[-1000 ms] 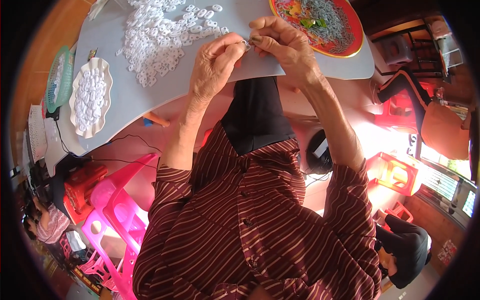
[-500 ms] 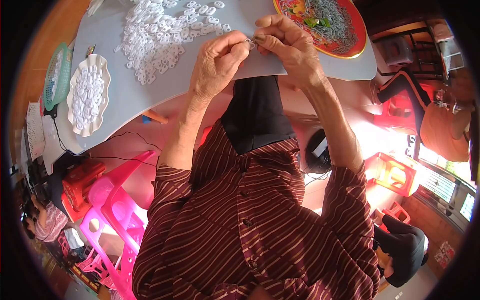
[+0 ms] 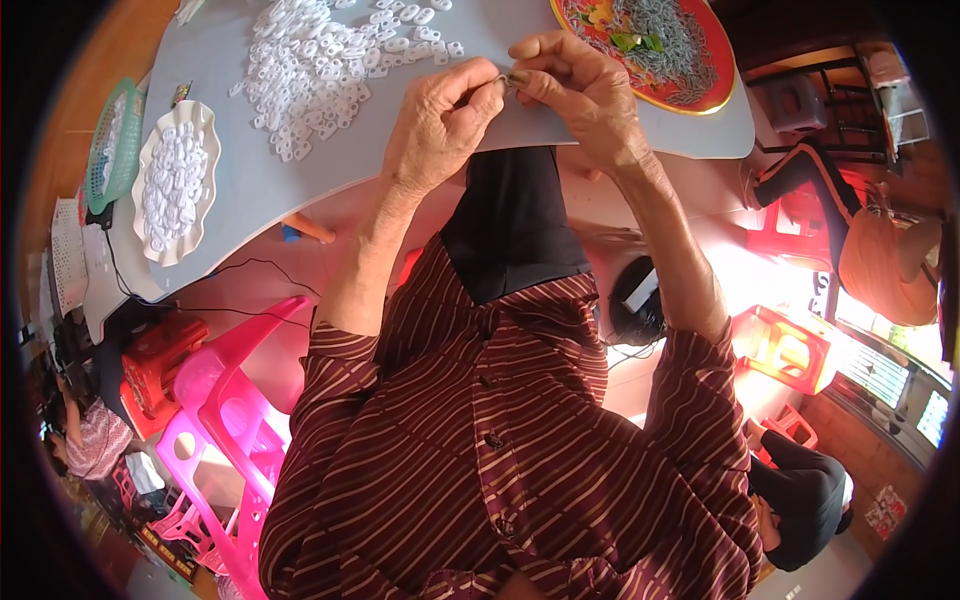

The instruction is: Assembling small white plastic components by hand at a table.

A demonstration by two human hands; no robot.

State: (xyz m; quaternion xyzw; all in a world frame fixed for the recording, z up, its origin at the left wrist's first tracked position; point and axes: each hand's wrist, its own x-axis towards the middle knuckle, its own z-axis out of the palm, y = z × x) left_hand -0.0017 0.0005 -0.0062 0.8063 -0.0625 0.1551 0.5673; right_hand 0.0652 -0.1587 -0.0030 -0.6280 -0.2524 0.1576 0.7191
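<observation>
Grey counter (image 3: 300, 190) carries one red tray (image 3: 700, 95) of thin metal bits, one white dish (image 3: 150, 240) and one green basket (image 3: 100, 160), plus a loose pile (image 3: 320, 60) of white plastic pieces too many to count. Left hand (image 3: 440, 120) and right hand (image 3: 590, 95) meet at the counter's near edge, each grip pinched on one tiny piece (image 3: 512, 78); it looks light, stiff, easily dropped, best held by its ends.

Pink plastic stool (image 3: 225, 420), orange stool (image 3: 785, 345), green basket (image 3: 108, 145).
</observation>
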